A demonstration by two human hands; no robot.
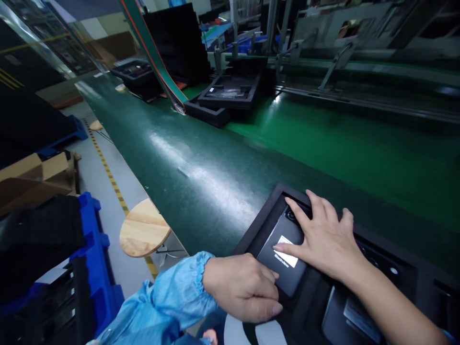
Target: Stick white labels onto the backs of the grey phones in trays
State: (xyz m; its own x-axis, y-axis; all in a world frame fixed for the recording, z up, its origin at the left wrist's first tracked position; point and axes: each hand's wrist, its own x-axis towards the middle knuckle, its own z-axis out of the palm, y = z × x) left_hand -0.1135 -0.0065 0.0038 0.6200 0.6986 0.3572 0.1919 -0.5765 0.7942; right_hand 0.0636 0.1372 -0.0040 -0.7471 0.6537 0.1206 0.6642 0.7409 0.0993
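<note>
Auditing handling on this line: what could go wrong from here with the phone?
Bare fingers of the right hand lie flat on the phone and its label, so smudges are likely. The left hand rests at the near corner; uneven pressure might seat the phone tilted in the tray. The tray lies near the belt edge and could be nudged off.

You have open green belt (201, 167) beyond the near tray (253, 229) — farther along, stacked black trays (226, 98) sit across it, metal rails (359, 99) fencing the right side
</note>
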